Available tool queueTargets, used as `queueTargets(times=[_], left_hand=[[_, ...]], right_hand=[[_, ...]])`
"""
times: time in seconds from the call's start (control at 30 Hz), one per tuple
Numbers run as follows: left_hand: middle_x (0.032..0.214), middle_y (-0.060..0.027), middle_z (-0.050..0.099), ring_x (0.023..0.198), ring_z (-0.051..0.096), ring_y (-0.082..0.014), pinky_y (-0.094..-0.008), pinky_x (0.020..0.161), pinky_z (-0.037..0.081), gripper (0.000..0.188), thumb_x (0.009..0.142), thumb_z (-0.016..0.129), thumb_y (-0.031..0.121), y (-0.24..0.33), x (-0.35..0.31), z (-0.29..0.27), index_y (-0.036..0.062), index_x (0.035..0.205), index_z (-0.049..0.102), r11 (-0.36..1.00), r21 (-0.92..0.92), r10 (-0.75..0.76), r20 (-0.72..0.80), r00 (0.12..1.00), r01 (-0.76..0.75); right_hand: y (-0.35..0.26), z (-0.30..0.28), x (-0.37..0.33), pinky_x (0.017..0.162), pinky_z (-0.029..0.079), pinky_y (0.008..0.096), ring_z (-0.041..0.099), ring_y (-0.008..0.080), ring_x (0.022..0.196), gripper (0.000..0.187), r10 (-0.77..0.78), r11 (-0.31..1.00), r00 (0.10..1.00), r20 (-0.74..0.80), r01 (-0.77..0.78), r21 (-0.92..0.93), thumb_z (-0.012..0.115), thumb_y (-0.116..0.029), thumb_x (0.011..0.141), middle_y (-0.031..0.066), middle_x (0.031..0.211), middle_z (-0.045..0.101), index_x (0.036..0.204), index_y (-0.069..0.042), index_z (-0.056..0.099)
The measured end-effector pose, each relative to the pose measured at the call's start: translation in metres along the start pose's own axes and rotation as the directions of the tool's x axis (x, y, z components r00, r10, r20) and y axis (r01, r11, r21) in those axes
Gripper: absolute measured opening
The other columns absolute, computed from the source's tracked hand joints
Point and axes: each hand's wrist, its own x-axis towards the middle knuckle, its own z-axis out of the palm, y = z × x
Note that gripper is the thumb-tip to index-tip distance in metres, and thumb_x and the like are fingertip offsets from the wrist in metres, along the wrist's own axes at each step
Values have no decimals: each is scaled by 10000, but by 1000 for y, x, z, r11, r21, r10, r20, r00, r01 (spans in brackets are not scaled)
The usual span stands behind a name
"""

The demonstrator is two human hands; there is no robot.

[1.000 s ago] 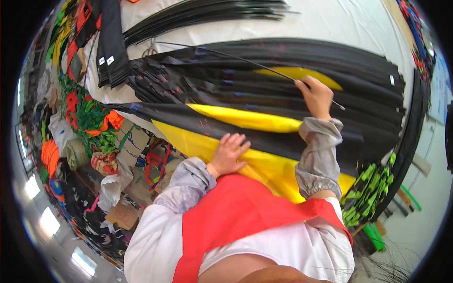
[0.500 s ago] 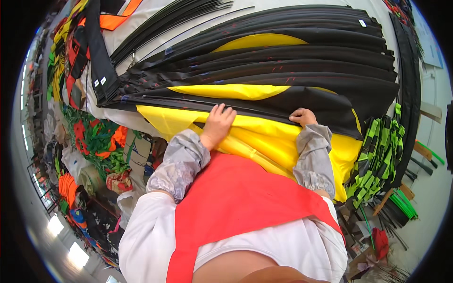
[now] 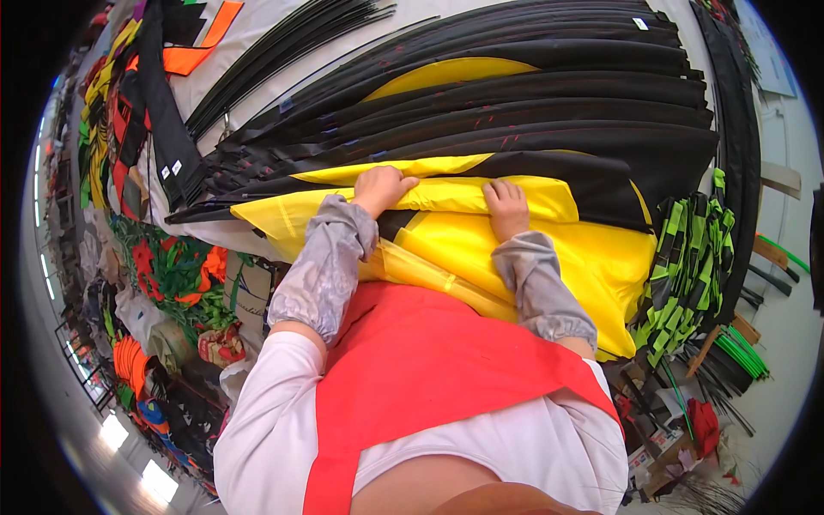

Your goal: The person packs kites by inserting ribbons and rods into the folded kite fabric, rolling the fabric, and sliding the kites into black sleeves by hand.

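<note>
Biggest thing is the surface (image 3: pixel 210 86), w/ a white cover. On it sits a big pile of black cloth (image 3: pixel 601 94), spread like a fan. The yellow cloth (image 3: pixel 592 266) is on the near side of the pile, right in front of the person's tummy, w/ a long fold going L to R. A bunch of thin black rods (image 3: pixel 283 60) is up top, L of ctr. Green & black strips (image 3: pixel 687 266) hang in a bundle on the R side, near the yellow cloth. The L hand (image 3: pixel 378 190) is on the fold, fingers curled; can't tell if they pinch it. The R hand (image 3: pixel 506 209) lies on the same fold, fingers bent & close tog.; can't tell if they grip. Smallest: a white tag (image 3: pixel 641 24) on the pile, top R.
</note>
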Motion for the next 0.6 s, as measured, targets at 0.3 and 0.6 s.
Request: queueTargets(times=[0.3, 0.6], left_hand=[[774, -69, 649, 778, 638, -274, -400, 729, 505, 364, 798, 701, 452, -5, -34, 18, 96, 870, 685, 968, 132, 240, -257, 936, -212], [874, -161, 721, 886, 688, -364, -438, 788, 535, 561, 877, 553, 579, 14, 10, -17, 53, 880, 748, 984, -163, -48, 155, 987, 73]], right_hand=[[97, -60, 10, 956, 457, 443, 649, 319, 1044, 587, 556, 812, 549, 624, -520, -266, 796, -529, 681, 145, 1032, 718, 1030, -61, 736], [-15, 18, 28, 903, 497, 428, 610, 355, 1030, 534, -20, 993, 980, 200, -4, 122, 731, -158, 712, 143, 1148, 643, 1222, -84, 591]])
